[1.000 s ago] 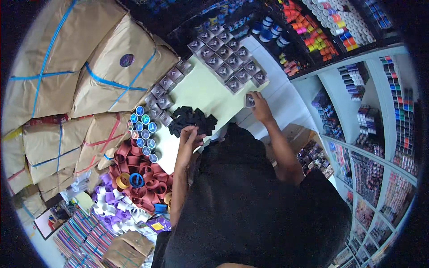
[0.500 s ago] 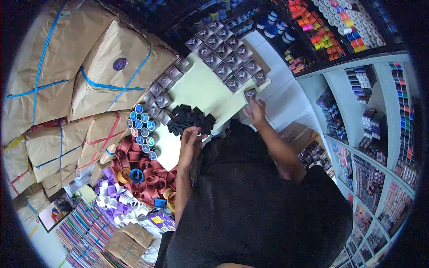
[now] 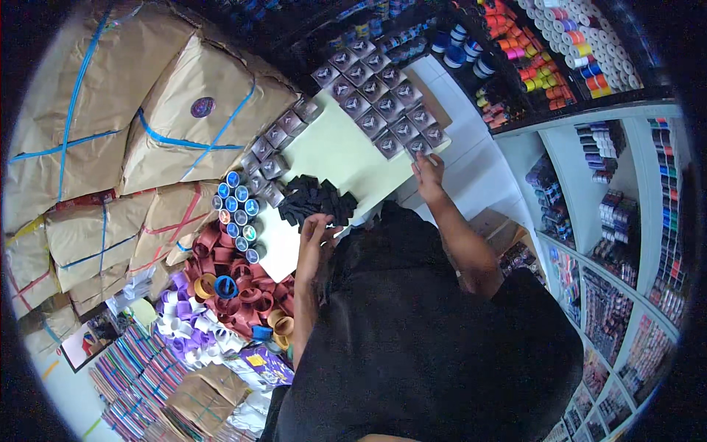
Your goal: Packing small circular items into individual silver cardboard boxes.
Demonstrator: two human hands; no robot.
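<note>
A block of small grey boxes (image 3: pixel 387 105), each with a pale emblem on top, stands in rows at the far right of the cream tabletop (image 3: pixel 353 158). At the near corner of that block, the fingers of my right hand (image 3: pixel 429 177) are closed on one small box (image 3: pixel 419 146), which sits against the others. My left hand (image 3: pixel 315 234) is at the near edge of a heap of short black pieces (image 3: pixel 317 199). Its fingers are bent together, and whatever they may hold is too small to make out.
Left on the table are more small boxes (image 3: pixel 275 135) and round tubs (image 3: pixel 237 210) with blue-green tops. Brown rings (image 3: pixel 250 295) and purple and white rings (image 3: pixel 184 317) pile below. Wrapped parcels (image 3: pixel 199 110) fill the left; thread shelves (image 3: pixel 611 199) line the right.
My right hand has carried the small box away from me, up against the block's near corner. My left hand has stayed beside the black heap. The view has shifted slightly.
</note>
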